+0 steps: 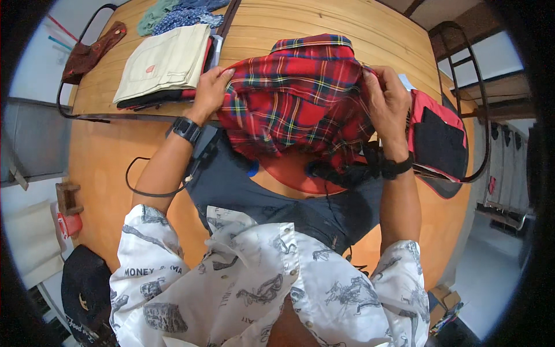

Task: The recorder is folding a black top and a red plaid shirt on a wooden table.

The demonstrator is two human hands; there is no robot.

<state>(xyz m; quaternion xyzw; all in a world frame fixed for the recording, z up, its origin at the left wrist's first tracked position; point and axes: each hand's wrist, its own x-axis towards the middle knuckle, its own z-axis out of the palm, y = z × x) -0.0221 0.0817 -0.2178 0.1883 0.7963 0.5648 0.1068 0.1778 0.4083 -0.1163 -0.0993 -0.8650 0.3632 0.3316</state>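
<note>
A red plaid shirt hangs between my hands at the near edge of the wooden table. Its collar lies toward the far side, and its lower part droops over the edge above my lap. My left hand pinches the shirt at its left shoulder area. At the opposite side my right hand grips the cloth between thumb and fingers. I wear a dark watch on the left wrist and a black band on the right.
Left of the shirt sits a stack of folded clothes, cream on top. Blue and green cloths lie farther back, a dark brown garment at the far left. A red and black garment is at the right by a metal frame.
</note>
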